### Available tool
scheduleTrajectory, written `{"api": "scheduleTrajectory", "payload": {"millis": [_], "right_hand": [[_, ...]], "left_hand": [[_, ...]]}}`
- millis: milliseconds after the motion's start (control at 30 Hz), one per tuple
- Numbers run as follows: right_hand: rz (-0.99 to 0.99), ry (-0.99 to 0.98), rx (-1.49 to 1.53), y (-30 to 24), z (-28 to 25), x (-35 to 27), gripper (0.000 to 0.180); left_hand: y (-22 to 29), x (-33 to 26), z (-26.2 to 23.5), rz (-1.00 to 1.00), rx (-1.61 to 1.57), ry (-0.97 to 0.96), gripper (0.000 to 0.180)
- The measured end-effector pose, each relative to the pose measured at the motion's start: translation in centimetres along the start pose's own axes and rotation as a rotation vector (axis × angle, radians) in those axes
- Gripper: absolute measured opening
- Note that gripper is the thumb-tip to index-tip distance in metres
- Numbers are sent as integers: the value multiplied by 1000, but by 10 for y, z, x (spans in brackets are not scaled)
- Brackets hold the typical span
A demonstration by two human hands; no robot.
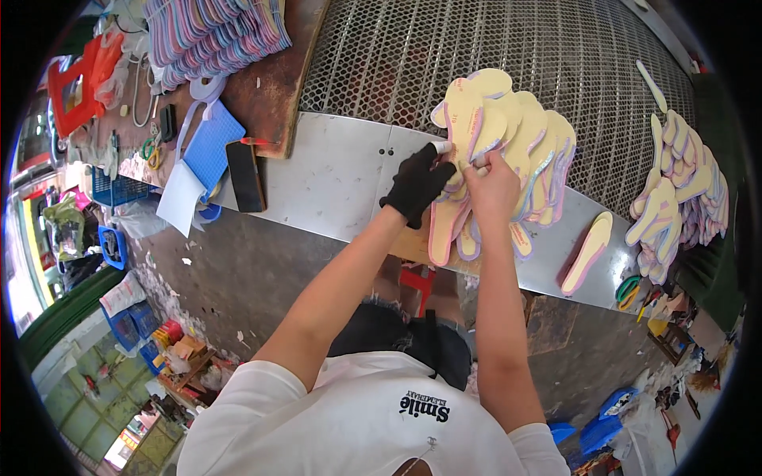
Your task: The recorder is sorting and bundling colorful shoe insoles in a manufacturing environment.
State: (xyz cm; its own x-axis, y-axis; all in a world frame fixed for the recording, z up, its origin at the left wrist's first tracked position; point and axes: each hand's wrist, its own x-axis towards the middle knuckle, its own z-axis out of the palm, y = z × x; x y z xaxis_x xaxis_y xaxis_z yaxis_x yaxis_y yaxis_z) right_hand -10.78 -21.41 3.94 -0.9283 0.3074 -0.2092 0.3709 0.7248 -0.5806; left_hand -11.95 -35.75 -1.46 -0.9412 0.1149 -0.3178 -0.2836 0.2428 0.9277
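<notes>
A fanned pile of cream shoe insoles [530, 135] with pink and lilac edges lies in front of me, partly on the metal mesh. At its left side my left hand [419, 184], in a black glove with a pale wrapped fingertip, grips the edge of a long pink-edged insole [440, 242]. My right hand [494, 186] is bare and pinches the edge of an insole in the middle of the pile, close beside the left. Its fingertips partly cover what they hold. Further right, a single insole [587, 252] lies apart on the metal ledge.
A second insole heap [689, 182] sits at the far right, with green-handled scissors [627, 289] below. Metal mesh [373, 63] spreads ahead. On the left are a dark phone [245, 176], a blue board [213, 143] and bundled striped insoles [218, 40]. A red stool [417, 285] shows below.
</notes>
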Motion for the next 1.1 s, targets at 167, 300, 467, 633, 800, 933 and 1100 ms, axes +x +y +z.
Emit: {"api": "scheduleTrajectory", "payload": {"millis": [167,300,467,633,800,933,1100], "right_hand": [[-155,18,311,11,25,-19,12],[60,235,342,17,19,-21,28],[60,179,-25,27,4,7,37],[43,120,-85,12,-1,19,39],[87,79,87,4,9,19,38],[79,28,180,-2,7,14,35],[-4,33,310,-22,10,-16,28]], "left_hand": [[48,14,-6,-289,420,-53,68],[34,25,-3,-151,663,15,64],[47,14,-3,70,758,-4,47],[43,18,-12,-4,788,-115,48],[10,14,-35,40,463,-64,35],[-5,7,-35,-76,288,-53,28],[-22,-7,-44,-168,-68,96,30]]}}
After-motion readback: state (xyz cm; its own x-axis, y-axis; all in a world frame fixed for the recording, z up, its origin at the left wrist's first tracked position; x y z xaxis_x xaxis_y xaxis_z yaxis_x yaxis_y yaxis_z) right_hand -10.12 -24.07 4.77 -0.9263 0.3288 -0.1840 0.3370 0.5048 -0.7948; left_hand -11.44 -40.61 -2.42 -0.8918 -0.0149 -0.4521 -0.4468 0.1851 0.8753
